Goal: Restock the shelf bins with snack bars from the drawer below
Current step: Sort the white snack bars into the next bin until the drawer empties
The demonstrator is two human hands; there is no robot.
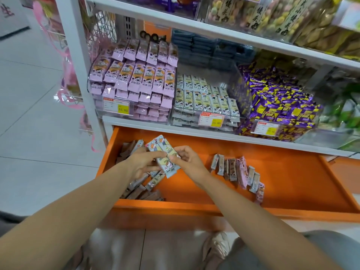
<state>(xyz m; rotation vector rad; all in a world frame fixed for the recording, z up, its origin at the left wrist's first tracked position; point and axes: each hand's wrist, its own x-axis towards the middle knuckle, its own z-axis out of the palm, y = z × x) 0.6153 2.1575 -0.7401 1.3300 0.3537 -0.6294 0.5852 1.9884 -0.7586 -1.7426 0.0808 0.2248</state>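
My left grip (142, 164) and right grip (189, 160) pinch one loose stack of bars (159, 146) just above the open drawer (292, 182). Risk — slick wrappers slide apart and drop back if either grip eases during the lift. Second risk — loading the pink bin (136, 113) instead of the pale bin (176, 114).

Counts: 1 orange metal drawer (175, 208); 3 clear plastic shelf bins (236, 88); 3 orange-yellow price tags (116, 107); 2 pale-blue wrapped snack bars (165, 152) held; roughly 9 mixed wrapped bars (239, 170) rowed right of drawer's centre.
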